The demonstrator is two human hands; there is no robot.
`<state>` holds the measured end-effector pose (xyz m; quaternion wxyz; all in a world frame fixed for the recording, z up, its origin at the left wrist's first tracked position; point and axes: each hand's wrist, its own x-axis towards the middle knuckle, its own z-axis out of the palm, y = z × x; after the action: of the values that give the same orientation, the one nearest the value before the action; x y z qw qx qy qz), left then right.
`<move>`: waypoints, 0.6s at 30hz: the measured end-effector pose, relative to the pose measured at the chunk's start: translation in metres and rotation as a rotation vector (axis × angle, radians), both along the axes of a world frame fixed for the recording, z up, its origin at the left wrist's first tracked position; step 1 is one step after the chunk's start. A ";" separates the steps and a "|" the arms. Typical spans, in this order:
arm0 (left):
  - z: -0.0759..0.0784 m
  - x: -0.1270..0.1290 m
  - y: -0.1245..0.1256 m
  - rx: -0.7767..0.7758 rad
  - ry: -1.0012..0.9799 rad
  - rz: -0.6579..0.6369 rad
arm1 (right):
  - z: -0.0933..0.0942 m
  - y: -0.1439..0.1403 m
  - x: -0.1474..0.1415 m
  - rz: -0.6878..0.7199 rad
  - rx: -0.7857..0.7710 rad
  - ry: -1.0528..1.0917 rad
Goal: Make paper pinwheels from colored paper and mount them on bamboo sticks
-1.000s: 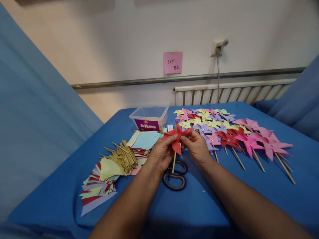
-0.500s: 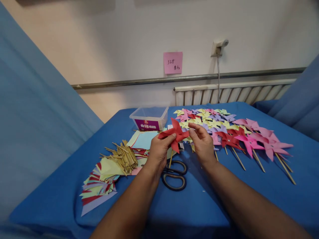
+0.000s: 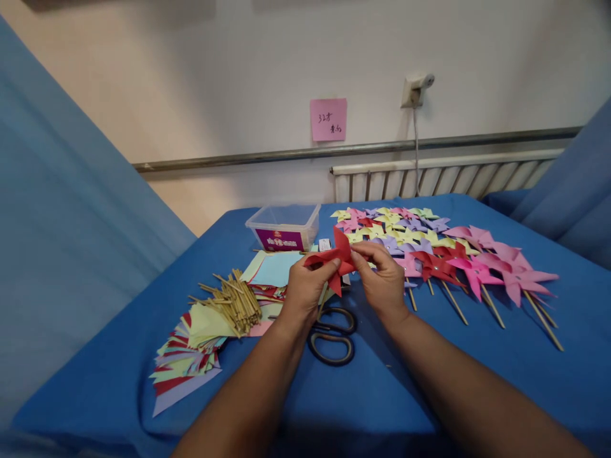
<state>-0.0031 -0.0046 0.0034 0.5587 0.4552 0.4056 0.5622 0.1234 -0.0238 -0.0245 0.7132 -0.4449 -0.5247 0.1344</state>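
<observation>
A red paper pinwheel (image 3: 337, 256) on a thin wooden stick is held up over the blue table (image 3: 372, 388). My left hand (image 3: 305, 289) grips it from the left, fingers behind the vanes and around the stick. My right hand (image 3: 382, 280) pinches the pinwheel's right vane near the centre. Black scissors (image 3: 333, 336) lie on the cloth just below both hands.
Several finished pinwheels (image 3: 443, 257) in pink, red, yellow and purple lie in rows to the right. A bundle of wooden sticks (image 3: 233, 304) rests on stacked coloured paper (image 3: 188, 356) at left. A clear plastic box (image 3: 284, 227) stands behind. Blue fabric flanks both sides.
The pinwheel has been lifted slightly and turned. My right hand let go of its vane half a second ago and has now come back to pinch it near the centre.
</observation>
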 end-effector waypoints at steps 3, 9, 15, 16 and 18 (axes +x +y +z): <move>-0.001 0.001 0.000 -0.006 -0.025 -0.035 | 0.003 -0.001 0.002 0.008 0.029 -0.078; 0.003 -0.003 -0.001 0.063 0.272 -0.002 | 0.007 -0.008 0.004 -0.115 0.113 -0.335; 0.003 -0.003 -0.003 0.179 0.459 0.013 | 0.006 -0.010 0.003 -0.052 0.067 -0.506; 0.004 -0.003 -0.003 0.185 0.451 0.011 | 0.006 -0.010 0.002 -0.048 0.061 -0.489; 0.004 -0.003 -0.003 0.183 0.427 0.001 | 0.007 -0.012 0.001 -0.044 0.053 -0.458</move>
<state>-0.0061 -0.0078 0.0073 0.4164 0.6125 0.4619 0.4879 0.1241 -0.0356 -0.0171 0.5896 -0.4562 -0.6665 0.0003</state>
